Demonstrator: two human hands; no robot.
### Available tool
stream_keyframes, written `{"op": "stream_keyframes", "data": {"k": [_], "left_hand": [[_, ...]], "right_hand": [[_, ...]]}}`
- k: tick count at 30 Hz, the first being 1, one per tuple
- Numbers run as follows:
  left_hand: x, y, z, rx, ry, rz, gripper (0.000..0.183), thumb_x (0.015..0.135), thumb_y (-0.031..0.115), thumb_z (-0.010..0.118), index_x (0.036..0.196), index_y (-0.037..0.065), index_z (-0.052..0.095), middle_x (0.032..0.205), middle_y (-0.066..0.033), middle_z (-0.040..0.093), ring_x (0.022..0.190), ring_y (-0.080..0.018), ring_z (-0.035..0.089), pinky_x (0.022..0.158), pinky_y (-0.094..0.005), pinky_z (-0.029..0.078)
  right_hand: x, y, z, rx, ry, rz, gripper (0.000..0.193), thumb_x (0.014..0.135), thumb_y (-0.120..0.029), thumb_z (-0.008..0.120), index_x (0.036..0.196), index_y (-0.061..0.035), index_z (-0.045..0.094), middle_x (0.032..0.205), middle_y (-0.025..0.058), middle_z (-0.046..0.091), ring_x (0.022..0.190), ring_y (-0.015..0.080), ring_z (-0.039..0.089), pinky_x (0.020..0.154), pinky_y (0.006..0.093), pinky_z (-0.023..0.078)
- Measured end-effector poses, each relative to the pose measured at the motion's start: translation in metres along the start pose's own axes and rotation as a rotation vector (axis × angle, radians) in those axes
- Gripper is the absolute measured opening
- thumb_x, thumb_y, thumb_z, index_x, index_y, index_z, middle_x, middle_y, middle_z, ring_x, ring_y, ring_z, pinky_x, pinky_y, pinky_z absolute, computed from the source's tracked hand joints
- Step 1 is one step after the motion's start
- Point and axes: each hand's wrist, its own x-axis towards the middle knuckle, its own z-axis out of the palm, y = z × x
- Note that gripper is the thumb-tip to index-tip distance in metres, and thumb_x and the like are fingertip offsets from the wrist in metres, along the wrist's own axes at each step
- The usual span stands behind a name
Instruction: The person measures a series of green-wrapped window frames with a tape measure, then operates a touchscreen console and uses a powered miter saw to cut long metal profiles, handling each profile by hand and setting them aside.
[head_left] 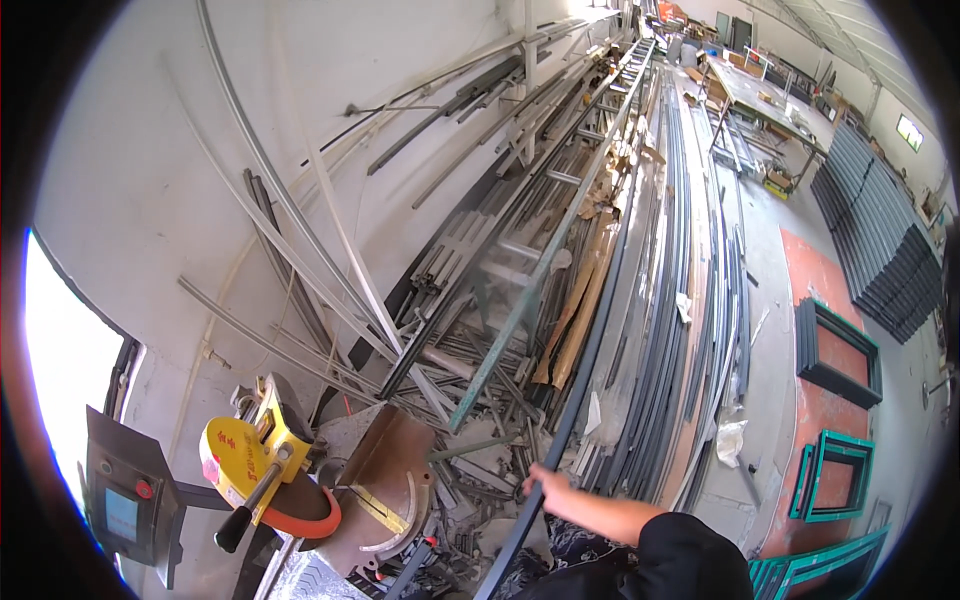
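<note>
My right hand (547, 487) is closed round a long dark grey metal profile (585, 390) near its lower end. The bar slants from the bottom edge up and away over the pile of stock, and its far end is lost among the other lengths. My bare forearm comes in from the right, out of a black short sleeve. I cannot see my left hand. To the left of the bar stands a cut-off saw with a yellow guard (238, 458), a black-gripped handle (235, 525) and an orange-red rim (318, 515), beside a brown curved metal guard (388, 450).
A control box (130, 510) with a screen and red button stands far left. Metal offcuts (480, 490) litter the floor by the saw. A ladder (520, 310) lies along heaped profiles (690, 300). On the right are dark frames (840, 350), green-edged frames (845, 475) and a workbench (765, 105).
</note>
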Motion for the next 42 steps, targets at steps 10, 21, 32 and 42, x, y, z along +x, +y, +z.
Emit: {"op": "stream_keyframes", "data": {"k": [10,21,32,42], "left_hand": [[-0.037,-0.066,0.016,-0.011,0.132,-0.064,0.032,0.086,0.032,0.059,0.110,0.010,0.060,0.097,-0.0185,0.068,0.088,-0.0380,0.066,0.075,-0.0501,0.050],[-0.020,-0.140,0.060,0.093,0.244,-0.085,0.022,0.087,0.025,0.055,0.105,0.012,0.059,0.086,-0.0175,0.068,0.077,-0.0379,0.066,0.067,-0.0509,0.050],[0.038,0.082,-0.048,0.199,0.815,0.137,0.027,0.080,0.027,0.063,0.101,0.010,0.066,0.067,-0.0118,0.066,0.058,-0.0336,0.064,0.053,-0.0463,0.051],[0.115,0.140,-0.030,0.312,0.512,-0.027,0.044,0.081,0.042,0.067,0.113,0.012,0.063,0.075,-0.0093,0.069,0.068,-0.0272,0.068,0.059,-0.0404,0.053]], "right_hand": [[-0.044,-0.002,-0.011,0.115,0.230,-0.046,0.019,0.077,-0.009,0.065,0.066,-0.0049,0.050,0.054,0.0096,0.047,0.044,0.0268,0.050,0.040,0.0425,0.042],[-0.077,-0.070,0.058,0.095,0.084,-0.135,0.019,0.079,-0.014,0.065,0.067,-0.0091,0.051,0.056,0.0031,0.046,0.050,0.0190,0.047,0.047,0.0387,0.044],[-0.002,-0.267,0.125,0.088,-0.097,-0.257,0.027,0.081,-0.018,0.063,0.061,-0.0104,0.048,0.053,0.0050,0.047,0.046,0.0222,0.046,0.047,0.0392,0.043],[0.103,-0.324,0.132,0.075,-0.077,-0.221,0.031,0.088,-0.018,0.060,0.061,-0.0091,0.049,0.052,0.0059,0.049,0.044,0.0238,0.047,0.044,0.0397,0.041]]}}
